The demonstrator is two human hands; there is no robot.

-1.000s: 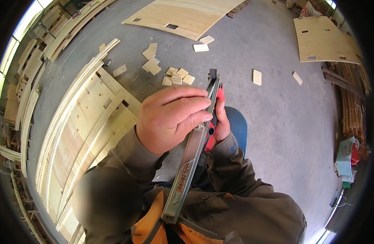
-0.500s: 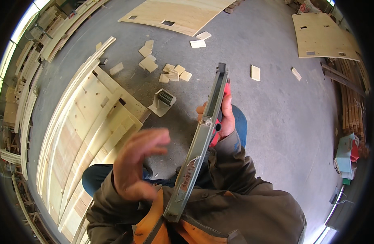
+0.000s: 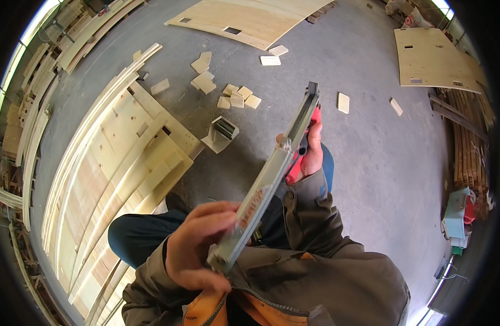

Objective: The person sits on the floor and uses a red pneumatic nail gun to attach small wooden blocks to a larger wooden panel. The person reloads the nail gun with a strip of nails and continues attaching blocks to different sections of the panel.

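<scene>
My right hand (image 3: 313,157) grips a nail or staple gun (image 3: 266,176) by its red body. The gun's long grey metal magazine slants down toward my chest, its channel side turned up. Beside the magazine's lower end, my left hand (image 3: 198,247) is cupped with fingers and thumb apart. Its fingertips reach the magazine's edge; I cannot tell whether they press on it. On the floor ahead, a small open carton (image 3: 222,135) holds dark metal strips. My right palm is partly hidden behind the gun.
A stack of plywood panels (image 3: 114,146) lies at left. Several small wood blocks (image 3: 238,98) are scattered on the concrete floor ahead. A large panel (image 3: 244,19) lies at the far side, another (image 3: 437,57) at far right, above stacked brown boards (image 3: 467,146).
My left hand has moved down and right to the magazine's lower end. The gun has shifted slightly right and tilted more, still in my right hand.
</scene>
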